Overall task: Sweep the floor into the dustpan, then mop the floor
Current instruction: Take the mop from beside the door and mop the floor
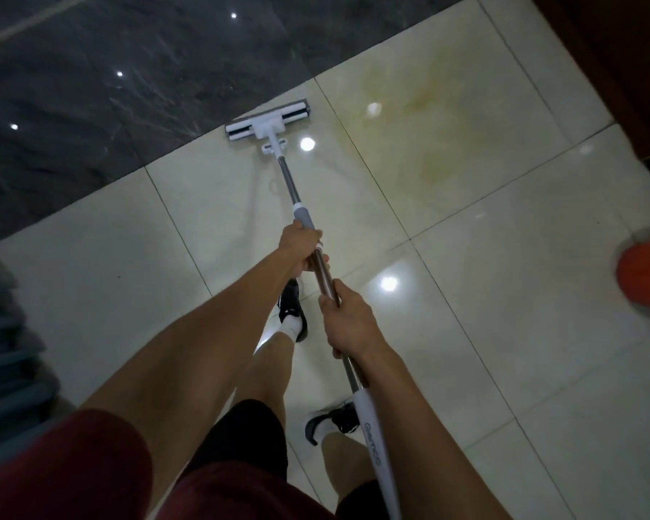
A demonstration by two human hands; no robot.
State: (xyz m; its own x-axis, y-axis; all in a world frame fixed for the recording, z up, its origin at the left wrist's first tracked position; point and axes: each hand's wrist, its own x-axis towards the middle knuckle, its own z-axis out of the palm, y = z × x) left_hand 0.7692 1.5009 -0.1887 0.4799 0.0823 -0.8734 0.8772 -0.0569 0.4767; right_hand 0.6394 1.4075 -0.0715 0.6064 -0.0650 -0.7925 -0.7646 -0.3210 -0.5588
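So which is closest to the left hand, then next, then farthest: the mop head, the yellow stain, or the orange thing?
From the left hand:
1. Mop head, straight ahead at the dark floor's edge.
2. Yellow stain, ahead and to the right on the pale tiles.
3. Orange thing, far right at the picture's edge.

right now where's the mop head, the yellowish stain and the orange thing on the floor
mop head (268,121), head view, on its white centre bracket
yellowish stain (424,106), head view, on the stained patch of tile
orange thing (644,272), head view, on its orange surface at the right edge
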